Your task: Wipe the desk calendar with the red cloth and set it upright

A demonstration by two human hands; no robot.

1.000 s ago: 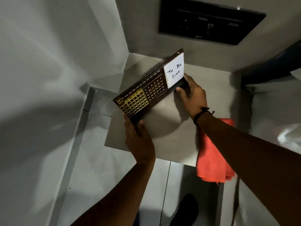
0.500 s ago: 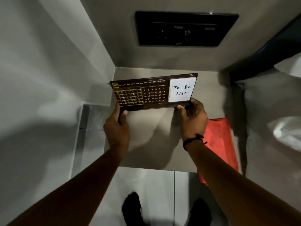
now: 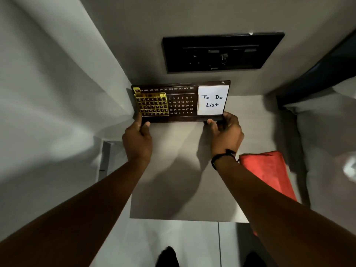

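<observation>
On grey table [image 3: 183, 189] in wall corner, both hands' grip clasping upright desk calendar [image 3: 181, 102]; red cloth [image 3: 269, 174] right

Desk calendar [image 3: 180, 102]: long dark-brown board, face toward the camera, standing upright and level at the far side of the surface, close to the far wall. Month names run in a row across its top; a gold sliding frame sits over the left part of the date grid, with plain white numerals to the right of it. A white note pad reading "To Do List" occupies its right end. Held at both lower corners. Red cloth [image 3: 269, 174]: folded, lying flat at the right edge of the surface, well apart from the calendar, nearer the camera.
</observation>
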